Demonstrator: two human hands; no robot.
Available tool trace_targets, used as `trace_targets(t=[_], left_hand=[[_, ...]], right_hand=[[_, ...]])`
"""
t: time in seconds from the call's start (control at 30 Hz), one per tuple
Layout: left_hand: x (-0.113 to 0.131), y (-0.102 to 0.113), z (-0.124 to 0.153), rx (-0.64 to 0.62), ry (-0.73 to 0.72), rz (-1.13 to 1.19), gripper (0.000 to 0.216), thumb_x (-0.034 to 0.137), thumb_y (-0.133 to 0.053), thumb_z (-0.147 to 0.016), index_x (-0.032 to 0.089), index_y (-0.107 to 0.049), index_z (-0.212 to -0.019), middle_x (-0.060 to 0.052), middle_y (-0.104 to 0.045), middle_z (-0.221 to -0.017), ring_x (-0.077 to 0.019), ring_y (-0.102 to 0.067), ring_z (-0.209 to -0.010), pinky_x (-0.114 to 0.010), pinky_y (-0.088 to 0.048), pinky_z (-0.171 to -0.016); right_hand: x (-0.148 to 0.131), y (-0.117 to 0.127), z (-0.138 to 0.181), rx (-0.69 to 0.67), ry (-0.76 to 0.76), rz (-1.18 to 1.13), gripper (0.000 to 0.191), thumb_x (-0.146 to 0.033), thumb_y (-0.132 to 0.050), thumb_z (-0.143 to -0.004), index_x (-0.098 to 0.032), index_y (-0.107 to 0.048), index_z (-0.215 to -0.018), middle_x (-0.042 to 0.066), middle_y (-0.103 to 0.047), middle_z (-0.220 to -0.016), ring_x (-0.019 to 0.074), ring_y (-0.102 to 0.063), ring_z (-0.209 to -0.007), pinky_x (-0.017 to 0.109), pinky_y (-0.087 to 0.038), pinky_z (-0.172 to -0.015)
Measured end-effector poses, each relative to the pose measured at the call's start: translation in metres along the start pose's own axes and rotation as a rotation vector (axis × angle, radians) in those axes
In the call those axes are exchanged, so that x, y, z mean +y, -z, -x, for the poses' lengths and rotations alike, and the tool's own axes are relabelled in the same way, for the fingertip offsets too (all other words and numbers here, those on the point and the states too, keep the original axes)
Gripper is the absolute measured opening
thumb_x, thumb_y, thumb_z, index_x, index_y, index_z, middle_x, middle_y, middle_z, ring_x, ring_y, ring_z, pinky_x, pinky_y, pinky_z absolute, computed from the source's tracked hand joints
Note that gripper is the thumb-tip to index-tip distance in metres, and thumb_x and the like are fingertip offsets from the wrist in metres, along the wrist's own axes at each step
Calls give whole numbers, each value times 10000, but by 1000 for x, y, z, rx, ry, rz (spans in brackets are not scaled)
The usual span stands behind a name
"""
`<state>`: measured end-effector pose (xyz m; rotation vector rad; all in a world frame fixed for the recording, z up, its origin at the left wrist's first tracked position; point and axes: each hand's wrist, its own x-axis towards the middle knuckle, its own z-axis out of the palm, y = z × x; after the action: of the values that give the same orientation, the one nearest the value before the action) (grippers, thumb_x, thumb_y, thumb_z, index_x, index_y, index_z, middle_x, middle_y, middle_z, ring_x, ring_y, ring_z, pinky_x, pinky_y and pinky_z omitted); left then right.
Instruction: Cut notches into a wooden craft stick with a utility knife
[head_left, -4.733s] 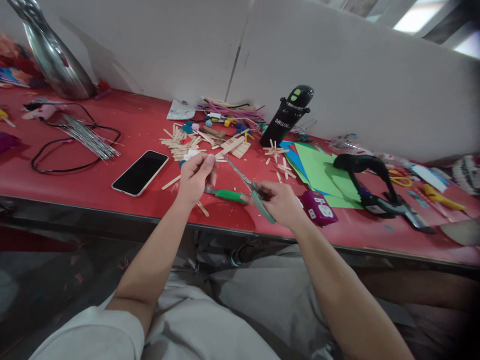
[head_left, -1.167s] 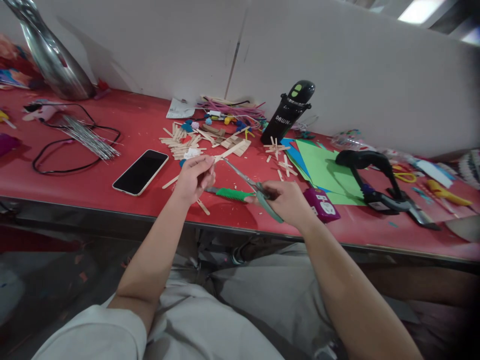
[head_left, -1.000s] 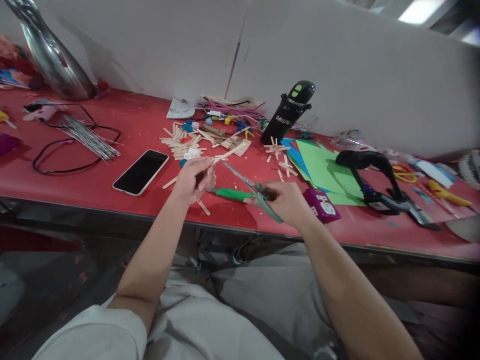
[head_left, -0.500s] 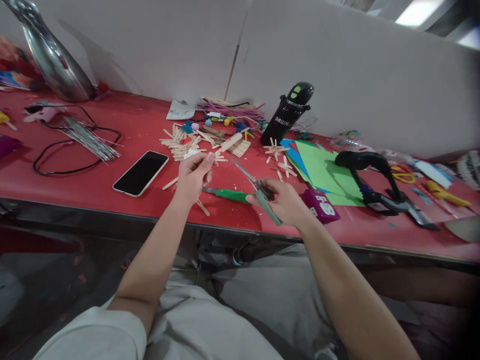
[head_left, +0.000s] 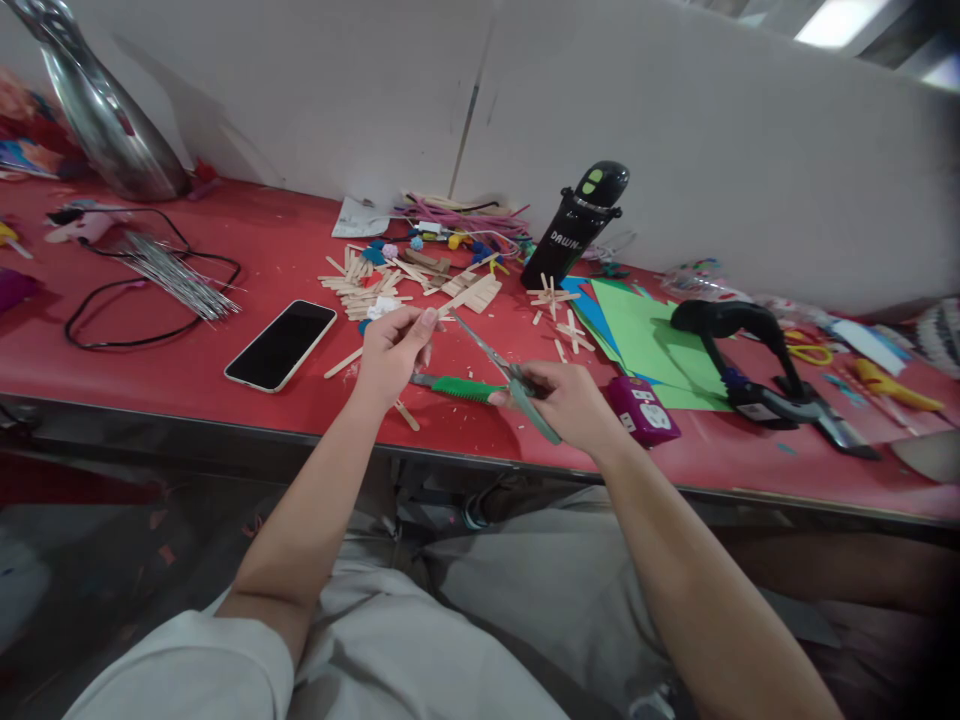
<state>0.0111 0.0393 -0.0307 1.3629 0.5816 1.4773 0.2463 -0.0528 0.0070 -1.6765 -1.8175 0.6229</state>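
Observation:
Pinched in my left hand (head_left: 399,350) is a wooden craft stick (head_left: 466,296), which points up and to the right. My right hand (head_left: 568,402) grips a pair of scissors (head_left: 491,355) with grey-green handles. The scissor tips come close to the craft stick near my left fingertips; whether they touch it I cannot tell. Below the blades lies a green-handled cutter (head_left: 469,389), partly covered by my right fingers. Behind my left hand spreads a pile of loose craft sticks (head_left: 360,291). Some crossed sticks (head_left: 574,333) sit farther right.
A phone (head_left: 281,345) lies left, near thin metal wires (head_left: 180,278) and a black cable (head_left: 101,346). A black bottle (head_left: 566,240) stands behind. Right are green paper sheets (head_left: 645,340), a purple box (head_left: 643,410) and a black strapped device (head_left: 757,360). The red table's front edge is close.
My left hand has shifted slightly right, and the craft stick in it now shows lower. The scissors have moved a little left, with their tips closer to my left fingers.

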Motion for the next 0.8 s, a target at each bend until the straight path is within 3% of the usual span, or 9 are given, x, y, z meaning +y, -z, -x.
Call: trace_targets(t=[0.37,0.5,0.63,0.8], left_hand=[[0,1,1,-27,-5,-14,546,765,-862,-898,238,-777,-782,49,-546,-481,-81,-449,-389,-242,-311,-388],[2,0,2,-56,-13,-30,554,769,-853,-907,239,-764,-770,47,-555,-488,-81,-461,-396,-239,-324,-397],[5,-3,4,-109,-17,-45,584,793,-840,-905,237,-750,-755,39,-566,-503,-84,-482,-415,-239,-352,-411],[6,-6,5,-154,-13,-43,606,812,-824,-907,239,-701,-756,44,-564,-515,-89,-479,-421,-242,-368,-414]], right_hand=[[-2,-2,0,22,-9,5,842,-1051,-740,-672,-256,-467,-626,-48,-372,-615,144,-342,-638,325,-273,-569],[-4,-3,0,9,-18,12,801,-995,-805,-658,-266,-476,-676,-48,-425,-633,151,-363,-643,334,-302,-595],[-7,-5,1,-4,-2,-13,739,-943,-801,-720,-268,-503,-758,-37,-490,-693,166,-419,-678,344,-359,-642],[-8,-8,1,-15,22,-49,715,-911,-801,-745,-271,-480,-737,-40,-469,-690,162,-400,-682,346,-355,-652]])
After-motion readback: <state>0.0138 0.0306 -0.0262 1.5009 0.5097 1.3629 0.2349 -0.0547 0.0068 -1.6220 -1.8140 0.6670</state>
